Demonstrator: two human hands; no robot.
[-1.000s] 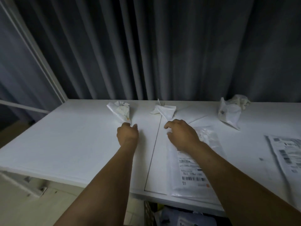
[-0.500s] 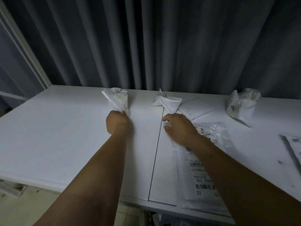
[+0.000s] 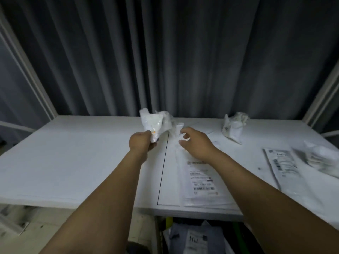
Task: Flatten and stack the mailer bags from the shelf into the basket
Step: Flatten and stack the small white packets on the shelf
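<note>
While the left hand (image 3: 140, 143) grips a crumpled mailer bag (image 3: 153, 125) by its lower end at frame centre, right hand (image 3: 197, 145) just beside, fingers (image 3: 185, 132) loosely spread, holding nothing, over flat mailer bag (image 3: 200, 182) on shelf (image 3: 73, 162)

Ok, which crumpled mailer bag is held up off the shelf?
The crumpled bag gripped in the left hand; the rear-right bag and the blurred right-edge bag lie on the shelf.

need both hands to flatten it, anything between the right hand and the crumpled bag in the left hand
Nothing visible blocks it. The right hand is open beside the crumpled mailer bag that the left hand grips; only a small folded white bag lies on the shelf by the gap.
</note>
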